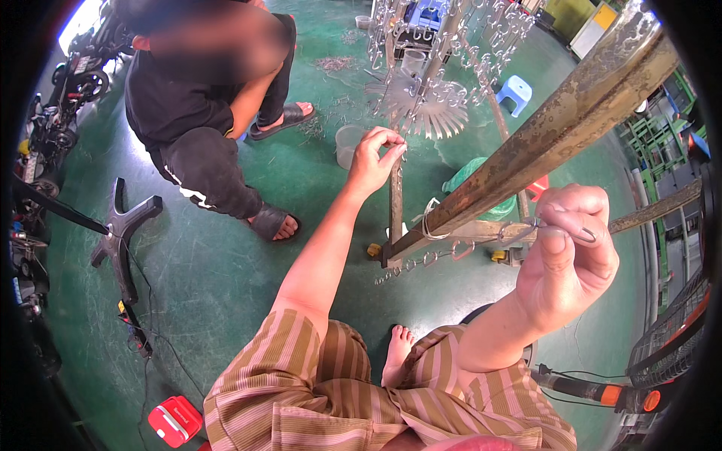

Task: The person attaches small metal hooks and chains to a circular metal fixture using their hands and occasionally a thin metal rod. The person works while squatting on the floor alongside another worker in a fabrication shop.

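My right hand (568, 252) is raised at the right, thumb and fingers pinched on one end of a chain of linked metal hooks (462, 249). The chain slopes down to the left, below a worn metal beam. My left hand (376, 159) reaches forward, thumb and fingertips pressed together. A small metallic bit shows at those fingertips, too small to name. Just beyond the left hand stands a metal rack post (445, 45) hung with many bent wire hooks (496, 37). Thin flat metal strips fan out (432, 113) around its lower part.
A thick beam (549, 113) crosses the right side. Another person (188, 113) in dark clothes sits at the left. Around lie a clear tub (348, 146), a blue stool (514, 94), a black stand foot (124, 229), a red box (175, 421) and a fan (669, 331).
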Available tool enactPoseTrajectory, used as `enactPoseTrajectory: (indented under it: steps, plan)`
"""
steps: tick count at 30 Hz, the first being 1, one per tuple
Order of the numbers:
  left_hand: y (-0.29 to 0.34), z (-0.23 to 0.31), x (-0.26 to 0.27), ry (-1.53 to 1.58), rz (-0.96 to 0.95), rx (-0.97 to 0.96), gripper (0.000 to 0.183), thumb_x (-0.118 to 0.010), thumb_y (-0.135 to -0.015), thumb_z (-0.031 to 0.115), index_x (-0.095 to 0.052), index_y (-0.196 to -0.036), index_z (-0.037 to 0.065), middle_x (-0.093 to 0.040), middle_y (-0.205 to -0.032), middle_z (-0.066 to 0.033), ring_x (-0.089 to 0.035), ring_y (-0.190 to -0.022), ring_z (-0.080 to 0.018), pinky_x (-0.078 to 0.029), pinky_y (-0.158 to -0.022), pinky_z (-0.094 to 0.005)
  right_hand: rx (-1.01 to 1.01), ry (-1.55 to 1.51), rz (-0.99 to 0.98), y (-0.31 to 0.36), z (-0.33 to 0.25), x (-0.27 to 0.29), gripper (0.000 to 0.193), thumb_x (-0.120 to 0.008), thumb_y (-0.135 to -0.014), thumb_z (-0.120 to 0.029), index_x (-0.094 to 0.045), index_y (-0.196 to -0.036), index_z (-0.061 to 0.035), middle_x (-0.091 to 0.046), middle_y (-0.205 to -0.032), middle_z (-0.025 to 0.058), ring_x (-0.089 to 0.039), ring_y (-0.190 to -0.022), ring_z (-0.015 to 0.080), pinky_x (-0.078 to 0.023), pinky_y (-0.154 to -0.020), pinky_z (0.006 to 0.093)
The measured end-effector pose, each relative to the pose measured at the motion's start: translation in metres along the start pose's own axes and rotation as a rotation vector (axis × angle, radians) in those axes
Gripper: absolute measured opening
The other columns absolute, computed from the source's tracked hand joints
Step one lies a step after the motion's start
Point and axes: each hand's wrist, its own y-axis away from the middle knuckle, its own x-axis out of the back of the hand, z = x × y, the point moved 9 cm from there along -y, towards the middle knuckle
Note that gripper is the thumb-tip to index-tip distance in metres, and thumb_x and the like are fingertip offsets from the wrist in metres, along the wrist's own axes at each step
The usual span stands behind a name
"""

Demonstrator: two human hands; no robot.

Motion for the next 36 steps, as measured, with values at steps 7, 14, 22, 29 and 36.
enactPoseTrajectory:
  steps: [7,14,22,29,36]
  plan:
    - [0.004,-0.028,-0.004,0.425,-0.113,0.172,0.008,-0.060,-0.086,0.007,-0.057,-0.092,0.003,-0.064,-0.084,-0.0032,-0.060,-0.076,-0.0100,-0.048,-0.069,-0.0230,-0.001,0.001,-0.002,-0.001,0.001,0.000,0.019,-0.075,-0.065,0.001,-0.068,-0.083,0.0007,-0.058,-0.078,0.0101,-0.054,-0.069,0.0143,-0.041,-0.059,0.0213]
    - [-0.002,-0.033,0.018,0.432,0.027,0.258,0.007,-0.062,-0.084,0.005,-0.060,-0.087,0.000,-0.064,-0.078,-0.0054,-0.062,-0.072,-0.0096,-0.050,-0.061,-0.0225,-0.016,0.008,-0.004,-0.001,0.001,0.002,0.019,-0.075,-0.065,0.001,-0.068,-0.083,0.0006,-0.059,-0.079,0.0099,-0.054,-0.070,0.0144,-0.041,-0.059,0.0214]
    - [-0.012,-0.019,0.028,0.338,0.111,0.281,0.008,-0.064,-0.081,0.004,-0.062,-0.086,-0.002,-0.065,-0.076,-0.0074,-0.062,-0.068,-0.0093,-0.049,-0.060,-0.0205,0.007,0.033,-0.045,0.001,0.002,0.001,0.020,-0.075,-0.064,0.000,-0.068,-0.083,0.0009,-0.059,-0.080,0.0109,-0.054,-0.071,0.0151,-0.041,-0.061,0.0220]
    - [-0.022,-0.009,0.032,0.256,0.114,0.306,0.008,-0.066,-0.078,0.004,-0.065,-0.082,-0.003,-0.067,-0.072,-0.0076,-0.062,-0.064,-0.0086,-0.050,-0.059,-0.0216,0.006,0.031,-0.027,-0.001,-0.001,-0.001,0.019,-0.075,-0.064,-0.001,-0.068,-0.082,0.0009,-0.059,-0.080,0.0111,-0.054,-0.071,0.0153,-0.041,-0.061,0.0218]
    - [-0.035,0.036,0.012,0.238,0.014,0.154,0.010,-0.065,-0.080,0.001,-0.065,-0.089,-0.003,-0.066,-0.077,-0.0050,-0.060,-0.068,-0.0069,-0.048,-0.062,-0.0195,-0.004,0.039,-0.021,0.000,0.002,-0.001,0.020,-0.076,-0.064,-0.002,-0.068,-0.082,0.0005,-0.059,-0.079,0.0113,-0.054,-0.072,0.0154,-0.041,-0.062,0.0217]
